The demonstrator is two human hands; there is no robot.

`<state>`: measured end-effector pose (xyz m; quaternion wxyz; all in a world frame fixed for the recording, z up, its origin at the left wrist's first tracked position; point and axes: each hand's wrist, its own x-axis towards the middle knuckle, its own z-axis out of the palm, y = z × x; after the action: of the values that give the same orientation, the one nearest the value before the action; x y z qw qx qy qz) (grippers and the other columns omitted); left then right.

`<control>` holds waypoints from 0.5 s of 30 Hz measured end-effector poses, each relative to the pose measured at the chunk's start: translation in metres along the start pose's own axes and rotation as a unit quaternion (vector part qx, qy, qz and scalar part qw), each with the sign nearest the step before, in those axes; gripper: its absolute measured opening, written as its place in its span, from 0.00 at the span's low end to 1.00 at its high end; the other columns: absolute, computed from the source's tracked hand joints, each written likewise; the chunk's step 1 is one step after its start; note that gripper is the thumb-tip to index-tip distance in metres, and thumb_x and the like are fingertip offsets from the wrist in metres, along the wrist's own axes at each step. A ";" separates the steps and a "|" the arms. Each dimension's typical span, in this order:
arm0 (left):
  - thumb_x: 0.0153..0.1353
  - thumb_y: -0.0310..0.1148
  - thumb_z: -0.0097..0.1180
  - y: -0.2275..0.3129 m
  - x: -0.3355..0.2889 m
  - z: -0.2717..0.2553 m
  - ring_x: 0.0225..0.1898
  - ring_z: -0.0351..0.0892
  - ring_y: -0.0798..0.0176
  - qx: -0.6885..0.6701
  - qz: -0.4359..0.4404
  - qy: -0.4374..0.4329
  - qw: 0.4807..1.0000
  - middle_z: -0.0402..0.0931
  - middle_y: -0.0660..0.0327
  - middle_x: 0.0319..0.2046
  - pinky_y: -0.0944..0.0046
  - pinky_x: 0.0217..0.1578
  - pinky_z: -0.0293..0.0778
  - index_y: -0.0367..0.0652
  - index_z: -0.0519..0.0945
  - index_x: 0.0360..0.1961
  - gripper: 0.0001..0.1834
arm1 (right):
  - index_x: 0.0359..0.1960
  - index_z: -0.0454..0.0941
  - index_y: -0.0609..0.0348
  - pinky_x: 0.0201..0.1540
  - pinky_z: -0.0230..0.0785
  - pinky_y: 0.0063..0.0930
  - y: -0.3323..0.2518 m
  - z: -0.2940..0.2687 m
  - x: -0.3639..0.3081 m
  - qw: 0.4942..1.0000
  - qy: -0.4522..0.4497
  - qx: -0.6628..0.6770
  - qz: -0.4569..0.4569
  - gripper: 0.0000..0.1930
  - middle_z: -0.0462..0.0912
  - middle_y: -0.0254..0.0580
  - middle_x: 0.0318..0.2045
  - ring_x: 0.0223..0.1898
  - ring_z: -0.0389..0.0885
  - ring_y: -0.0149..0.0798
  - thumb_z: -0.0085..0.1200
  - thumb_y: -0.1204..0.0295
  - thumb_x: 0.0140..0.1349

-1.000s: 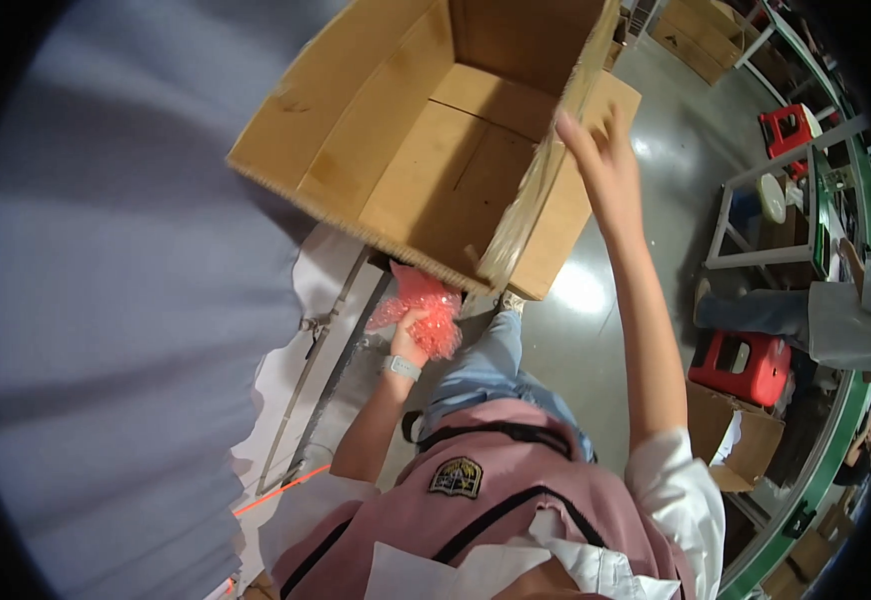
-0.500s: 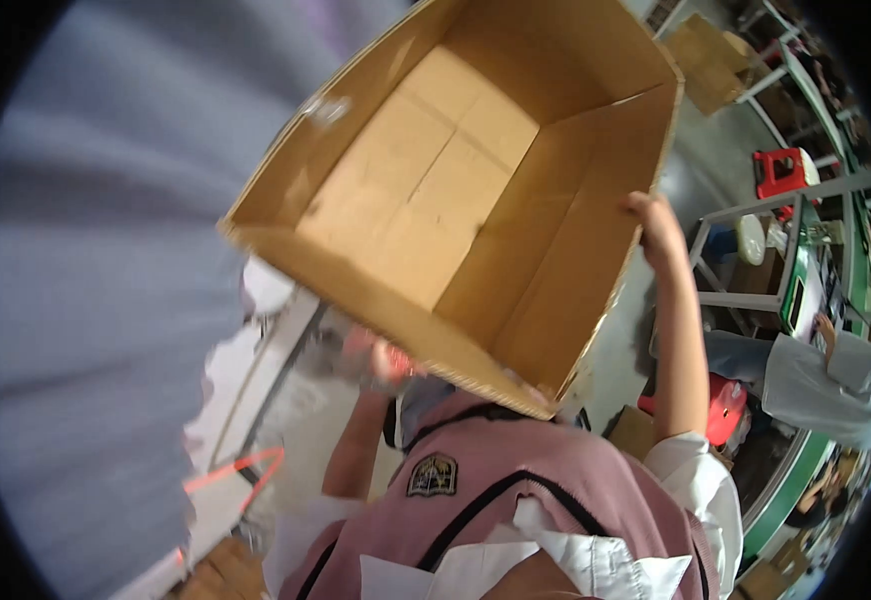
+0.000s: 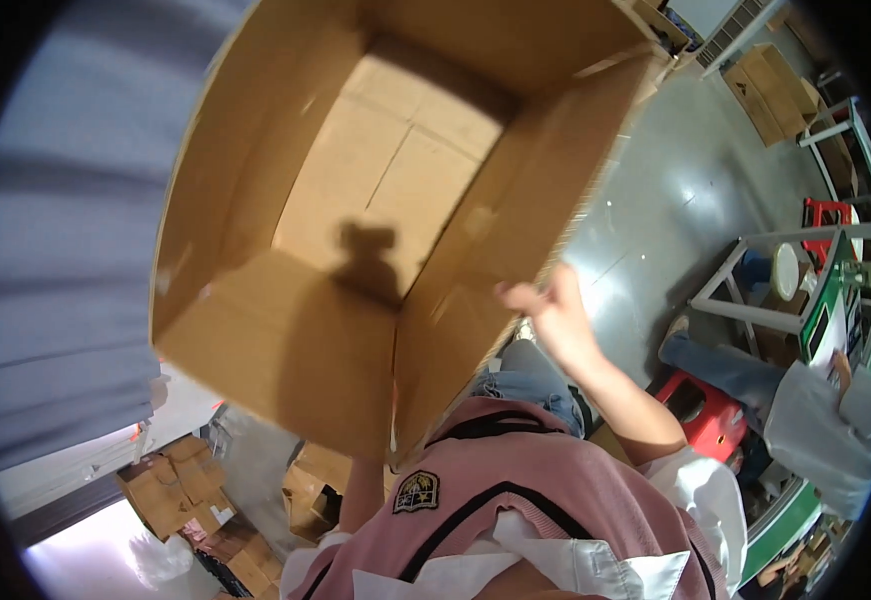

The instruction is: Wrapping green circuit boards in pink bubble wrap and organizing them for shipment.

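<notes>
1. One large cardboard box (image 3: 396, 225), lifted and tilted in front of the wearer, open side toward the head; its near lower corner sits just before the pink vest (image 3: 556, 465).
2. Box: brown, four-walled, deep; crease lines along the walls, a seam across the pale bottom panel, a dark shadow falling inside.
3. Two hands. Right hand (image 3: 558, 318) at the rim of the right wall, one digit reaching over the edge, others outside it; blurred, so cannot tell whether the grip is closed. Left hand hidden behind the box, its state impossible to tell; only the forearm (image 3: 360, 500) shows below.
4. One blue-grey curtain (image 3: 66, 250), soft folds, fills the left side; the box covers part of it from view.
5. Lower left: at least three more cartons (image 3: 171, 490), flaps askew, near a crumpled clear plastic bag (image 3: 163, 560).
6. Right: smooth, shiny grey floor (image 3: 646, 230); two red stools (image 3: 708, 412); one white metal frame (image 3: 756, 315); a green-edged worktop (image 3: 786, 535); one co-worker (image 3: 806, 430) in a pale top and jeans.
7. Upper right: an open carton on the floor, well apart from the held box.
</notes>
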<state>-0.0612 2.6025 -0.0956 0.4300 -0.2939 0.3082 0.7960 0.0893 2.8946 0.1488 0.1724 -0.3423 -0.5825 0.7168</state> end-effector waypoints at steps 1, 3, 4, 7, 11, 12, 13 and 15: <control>0.55 0.43 0.53 0.006 -0.002 -0.016 0.37 0.78 0.55 0.021 0.000 0.005 1.000 0.75 0.52 0.44 0.58 0.36 0.78 0.39 0.73 0.49 0.23 | 0.35 0.76 0.68 0.33 0.69 0.27 0.017 0.015 -0.006 0.998 -0.018 -0.066 0.011 0.12 0.81 0.42 0.25 0.27 0.76 0.33 0.51 0.77 0.47; 0.55 0.42 0.54 0.021 -0.004 -0.051 0.37 0.78 0.55 0.058 0.003 0.016 0.998 0.75 0.52 0.44 0.58 0.36 0.77 0.39 0.73 0.48 0.23 | 0.38 0.74 0.69 0.30 0.69 0.28 0.028 0.053 -0.019 0.985 -0.061 -0.151 0.050 0.14 0.80 0.46 0.24 0.24 0.75 0.33 0.52 0.77 0.47; 0.55 0.42 0.54 0.030 -0.002 -0.065 0.37 0.78 0.55 0.074 0.009 0.019 0.997 0.75 0.52 0.44 0.58 0.36 0.77 0.39 0.73 0.48 0.23 | 0.40 0.73 0.69 0.29 0.69 0.29 0.027 0.075 -0.026 0.979 -0.086 -0.172 0.074 0.16 0.79 0.48 0.23 0.23 0.75 0.34 0.52 0.77 0.47; 0.54 0.41 0.54 0.064 -0.011 -0.121 0.37 0.78 0.56 0.107 0.037 0.043 0.993 0.76 0.53 0.43 0.59 0.35 0.77 0.39 0.73 0.48 0.22 | 0.54 0.61 0.74 0.40 0.70 0.47 0.066 0.148 -0.030 0.985 -0.102 -0.121 -0.069 0.32 0.76 0.69 0.26 0.37 0.77 0.63 0.53 0.73 0.46; 0.54 0.39 0.54 0.075 -0.068 -0.209 0.36 0.78 0.57 0.113 0.077 0.114 0.984 0.76 0.53 0.42 0.60 0.35 0.77 0.39 0.73 0.48 0.22 | 0.36 0.74 0.75 0.43 0.69 0.48 0.135 0.243 -0.008 0.970 -0.136 -0.199 -0.035 0.19 0.76 0.70 0.30 0.39 0.76 0.64 0.53 0.70 0.45; 0.54 0.39 0.54 0.080 -0.088 -0.231 0.36 0.78 0.57 0.115 0.088 0.137 0.980 0.76 0.53 0.42 0.60 0.35 0.77 0.39 0.73 0.47 0.21 | 0.25 0.75 0.75 0.43 0.70 0.47 0.150 0.264 0.004 0.970 -0.131 -0.202 0.007 0.15 0.76 0.70 0.29 0.38 0.76 0.64 0.53 0.69 0.45; 0.54 0.39 0.54 0.086 -0.105 -0.249 0.36 0.78 0.57 0.117 0.101 0.157 0.976 0.76 0.53 0.42 0.60 0.34 0.77 0.39 0.73 0.47 0.21 | 0.26 0.75 0.75 0.40 0.71 0.46 0.164 0.285 0.016 0.979 -0.128 -0.157 0.030 0.16 0.76 0.69 0.25 0.35 0.78 0.62 0.54 0.69 0.44; 0.53 0.38 0.54 0.083 -0.136 -0.284 0.36 0.78 0.57 0.121 0.113 0.198 0.966 0.76 0.54 0.41 0.61 0.34 0.77 0.39 0.73 0.47 0.21 | 0.40 0.71 0.70 0.17 0.69 0.26 0.203 0.312 0.045 0.967 -0.187 -0.153 0.083 0.15 0.79 0.44 0.22 0.16 0.75 0.34 0.48 0.76 0.49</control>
<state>-0.0129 2.2865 -0.1568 0.3000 -0.3546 0.5120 0.7226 -0.1276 2.6465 -0.0302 -0.0543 -0.2716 -0.6765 0.6824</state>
